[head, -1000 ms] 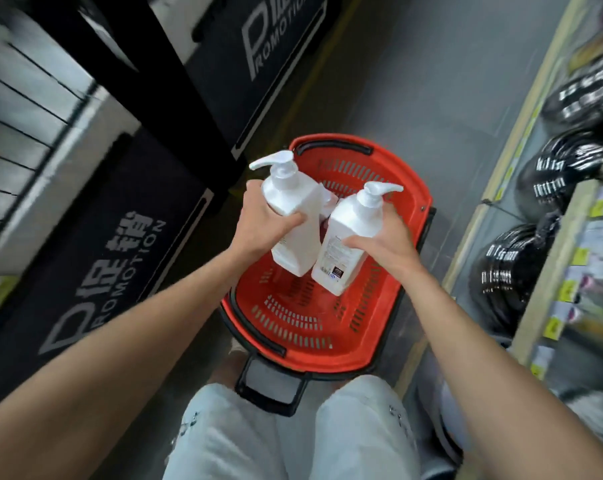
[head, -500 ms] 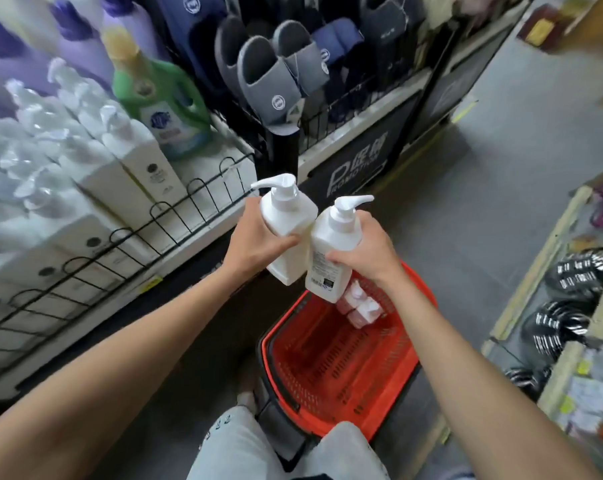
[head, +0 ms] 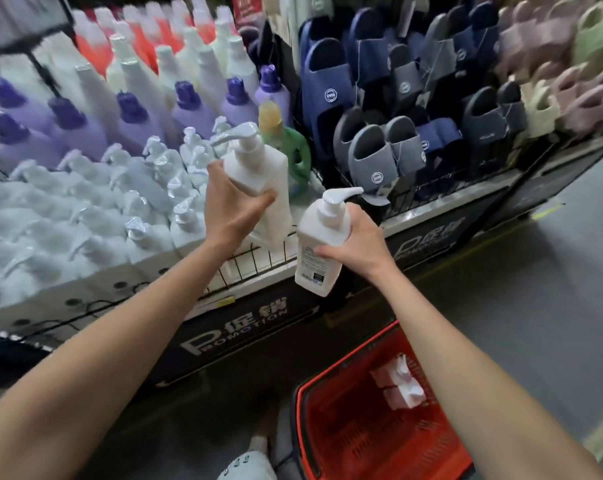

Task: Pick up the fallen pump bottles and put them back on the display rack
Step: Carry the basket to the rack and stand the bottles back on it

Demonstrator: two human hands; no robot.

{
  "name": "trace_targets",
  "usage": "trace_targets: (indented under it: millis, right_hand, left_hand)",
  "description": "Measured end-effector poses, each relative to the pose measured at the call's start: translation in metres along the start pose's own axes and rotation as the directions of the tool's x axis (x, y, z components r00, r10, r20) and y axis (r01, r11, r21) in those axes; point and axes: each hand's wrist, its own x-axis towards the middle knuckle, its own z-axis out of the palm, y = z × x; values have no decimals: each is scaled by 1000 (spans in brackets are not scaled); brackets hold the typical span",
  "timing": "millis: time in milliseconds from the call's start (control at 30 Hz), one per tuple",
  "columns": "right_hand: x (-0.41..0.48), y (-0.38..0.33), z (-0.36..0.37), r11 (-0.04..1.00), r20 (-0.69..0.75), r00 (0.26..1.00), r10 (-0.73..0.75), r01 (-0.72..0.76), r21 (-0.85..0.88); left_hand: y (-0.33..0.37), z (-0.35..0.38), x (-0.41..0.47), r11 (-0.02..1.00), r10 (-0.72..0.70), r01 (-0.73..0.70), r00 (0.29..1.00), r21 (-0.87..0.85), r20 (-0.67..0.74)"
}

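My left hand [head: 232,206] grips a white pump bottle [head: 262,178] upright, held over the right end of the display rack [head: 258,268], just above its wire front rail. My right hand [head: 359,244] grips a second white pump bottle [head: 319,244] with a printed label, lower and in front of the rack's edge. Rows of matching white pump bottles [head: 120,202] fill the rack to the left. Two more small pump bottles [head: 402,386] lie in the red basket [head: 328,427] on the floor below my right arm.
Purple, white and red bottles [head: 137,98] stand behind the pump bottles, with a green bottle [head: 289,150] at the rack's right end. Slippers [head: 397,116] hang on the adjoining rack to the right. A grey aisle floor [head: 535,306] stretches right.
Both hands have lifted their bottles from over the basket toward the rack. The left bottle rose and moved over the shelf; the two bottles have separated. The view swung up to the display.
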Motion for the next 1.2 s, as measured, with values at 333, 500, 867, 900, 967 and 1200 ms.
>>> trace_targets:
  millis: [333,500,867,900,967,1200]
  right_hand:
    - [10,-5,34,1000,34,999,9,-10,26]
    - [10,8,47,998,61,996,66,-65,-21]
    - [23,24,58,995,85,991,100,-98,-23]
    - [25,24,57,995,86,991,100,-98,-24]
    - [28,26,56,995,86,992,97,-95,-25]
    - [38,35,53,996,94,991,92,-90,-26]
  left_hand:
    - [-45,-1,29,981,-182,191,966,32,-181]
    - [-53,16,33,950,-297,310,929,30,-221]
    - [-80,55,14,849,-466,510,845,136,-264]
    - [-80,59,14,839,-469,520,840,159,-273]
    - [-81,63,17,798,-485,556,821,231,-301]
    - [-88,75,13,704,-458,565,825,431,-332]
